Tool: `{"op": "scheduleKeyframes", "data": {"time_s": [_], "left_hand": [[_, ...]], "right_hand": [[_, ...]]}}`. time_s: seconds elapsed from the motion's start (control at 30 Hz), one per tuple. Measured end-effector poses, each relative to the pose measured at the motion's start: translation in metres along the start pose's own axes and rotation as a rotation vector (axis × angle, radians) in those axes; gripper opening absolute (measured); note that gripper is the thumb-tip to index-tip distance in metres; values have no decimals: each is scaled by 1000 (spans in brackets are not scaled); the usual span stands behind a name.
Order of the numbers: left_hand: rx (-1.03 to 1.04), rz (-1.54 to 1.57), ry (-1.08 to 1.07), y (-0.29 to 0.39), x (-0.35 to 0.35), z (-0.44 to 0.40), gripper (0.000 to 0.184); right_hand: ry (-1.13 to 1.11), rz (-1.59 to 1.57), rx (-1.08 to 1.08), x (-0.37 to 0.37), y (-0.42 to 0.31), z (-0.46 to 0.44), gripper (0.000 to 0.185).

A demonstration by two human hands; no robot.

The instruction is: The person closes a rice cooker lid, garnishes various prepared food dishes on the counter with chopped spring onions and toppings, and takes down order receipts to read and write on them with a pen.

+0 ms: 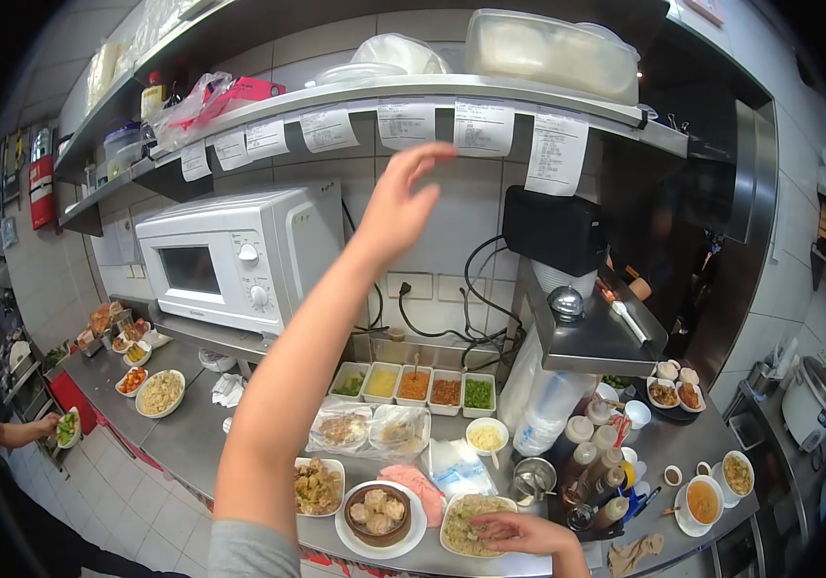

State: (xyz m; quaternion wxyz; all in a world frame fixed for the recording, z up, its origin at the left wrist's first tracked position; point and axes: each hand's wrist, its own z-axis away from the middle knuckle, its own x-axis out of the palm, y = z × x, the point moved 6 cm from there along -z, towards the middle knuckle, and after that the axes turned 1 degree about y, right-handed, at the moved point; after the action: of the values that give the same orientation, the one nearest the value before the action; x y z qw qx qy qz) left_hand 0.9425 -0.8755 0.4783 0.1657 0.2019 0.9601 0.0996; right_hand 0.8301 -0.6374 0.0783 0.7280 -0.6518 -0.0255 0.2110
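My left hand (405, 202) is raised in front of the wall, fingers apart and slightly bent, holding nothing I can see. Its fingertips come near the paper order slips (483, 128) hanging from the shelf edge. Lower down, my right hand (519, 533) hovers over or touches the edge of a white dish of rice-like food (466, 525), fingers stretched out; I cannot tell whether it touches. Left of that dish, a bamboo steamer (403, 535) of dumplings sits on a white plate (347, 533). A pink cloth (423, 491) lies behind them.
A white microwave (230, 255) stands at back left. Seasoning trays (415, 383), squeeze bottles (582, 462) and a soup bowl (702, 502) line the counter. The metal shelf (413, 91) overhangs it. At far left, another person's hand (45, 426) holds a bowl of greens (68, 428).
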Motion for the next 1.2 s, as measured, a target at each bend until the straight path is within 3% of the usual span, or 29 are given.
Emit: {"op": "scheduleKeyframes", "data": {"time_s": [0.1, 0.17, 0.23, 0.37, 0.43, 0.5, 0.63, 0.67, 0.7, 0.73, 0.8, 0.87, 0.97, 1.07, 1.2], "left_hand": [[-65, -18, -29, -28, 6, -57, 44], [-180, 203, -53, -50, 14, -79, 41], [-274, 50, -71, -60, 14, -86, 36], [-185, 22, -119, -52, 10, -57, 34], [-214, 197, -131, -20, -2, -6, 63], [-112, 146, -46, -1, -23, 58, 37], [-649, 401, 3, -5, -61, 204, 44], [-634, 362, 17, -14, -68, 241, 48], [-763, 379, -4, -24, -75, 284, 51], [-994, 588, 59, -30, -76, 326, 52], [-1137, 801, 209, -30, -70, 379, 52], [-1134, 755, 229, -27, -65, 404, 53], [-1130, 673, 166, -21, -66, 415, 56], [-1000, 589, 52, -17, -62, 407, 60], [-989, 594, 87, -21, -50, 400, 60]], "right_hand": [[105, -35, 4, -6, 10, 11, 53], [208, 20, 48, -7, 12, 22, 53], [290, 30, 18, -10, 28, 33, 48], [401, -88, 77, -1, 21, 34, 48], [455, -145, 44, 5, 30, 23, 48], [430, -156, 67, 12, 18, 3, 46], [369, -13, 62, 10, -1, -48, 36], [354, 28, 59, 7, -4, -65, 31], [363, 119, 79, -1, 1, -85, 26], [368, 212, 99, -9, 11, -107, 23], [453, 683, 103, -25, 30, -157, 22], [487, 957, 340, -30, 59, -195, 22], [416, 1022, 635, -30, 90, -228, 25], [419, 951, 658, -42, 102, -228, 24], [467, 905, 542, -56, 90, -194, 23]]}}
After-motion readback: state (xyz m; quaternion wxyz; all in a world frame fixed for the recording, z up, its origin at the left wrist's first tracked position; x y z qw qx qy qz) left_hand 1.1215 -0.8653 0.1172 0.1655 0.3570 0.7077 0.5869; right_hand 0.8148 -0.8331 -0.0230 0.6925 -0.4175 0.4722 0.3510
